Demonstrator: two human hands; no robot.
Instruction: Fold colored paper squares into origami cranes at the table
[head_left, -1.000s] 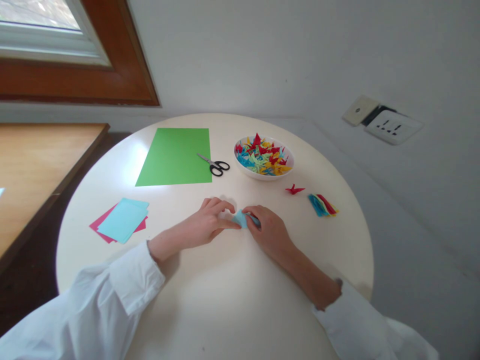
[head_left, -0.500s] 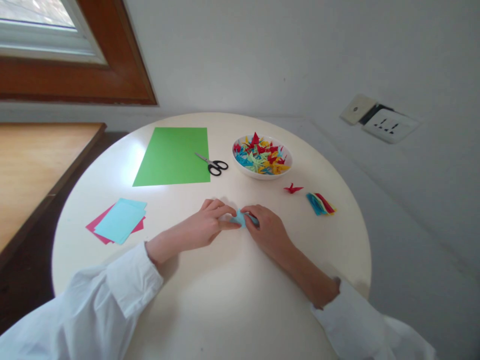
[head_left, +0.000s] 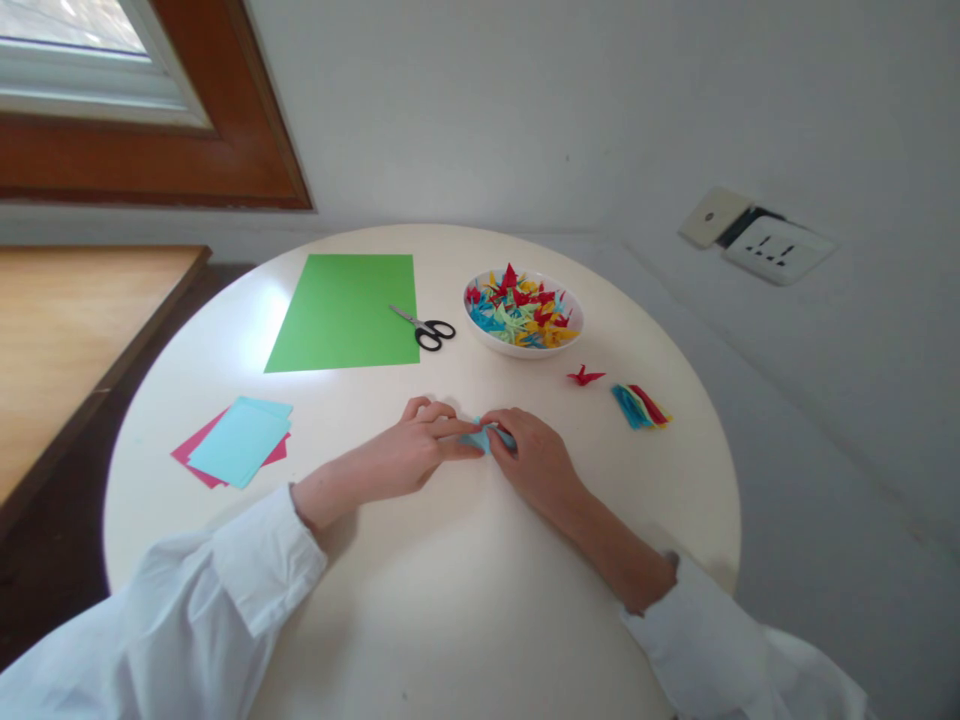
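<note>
A small light blue folded paper (head_left: 480,437) lies on the round cream table (head_left: 450,600), pinched between both my hands. My left hand (head_left: 409,450) presses its fingertips onto the paper's left side, fingers curled together. My right hand (head_left: 532,455) grips the paper's right side with fingers closed. Most of the paper is hidden under the fingers.
A green sheet (head_left: 346,310) and black-handled scissors (head_left: 427,328) lie at the back. A white bowl (head_left: 523,318) holds several coloured paper cranes. A red crane (head_left: 584,376) and folded coloured papers (head_left: 640,405) lie right. Light blue and pink sheets (head_left: 236,440) lie left.
My fingers have closed further over the blue paper, pressing it flatter. The hands stay in the same spot.
</note>
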